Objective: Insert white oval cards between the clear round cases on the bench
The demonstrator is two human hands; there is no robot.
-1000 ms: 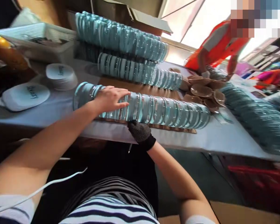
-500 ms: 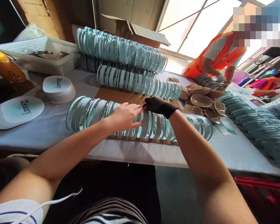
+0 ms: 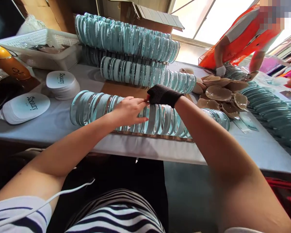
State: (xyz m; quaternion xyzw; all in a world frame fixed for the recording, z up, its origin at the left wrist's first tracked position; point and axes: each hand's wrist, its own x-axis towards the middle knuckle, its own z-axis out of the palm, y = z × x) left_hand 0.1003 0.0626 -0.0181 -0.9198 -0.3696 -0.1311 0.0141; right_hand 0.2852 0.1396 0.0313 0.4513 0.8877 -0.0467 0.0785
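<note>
Along the near row of clear packs (image 3: 87,108), the right hand (image 3: 163,94), gloved, has moved from the near lower side to the top, so both hands now meet over its middle. The row lies lengthwise on a brown cardboard sheet (image 3: 113,88) on the desk (image 3: 145,150). The left hand's grip is open, bare fingers spread on the packs; the right's is curled, and whether it pinches anything cannot be told. Beyond lies another row (image 3: 145,74); tan pads (image 3: 218,93) sit beside it.
</note>
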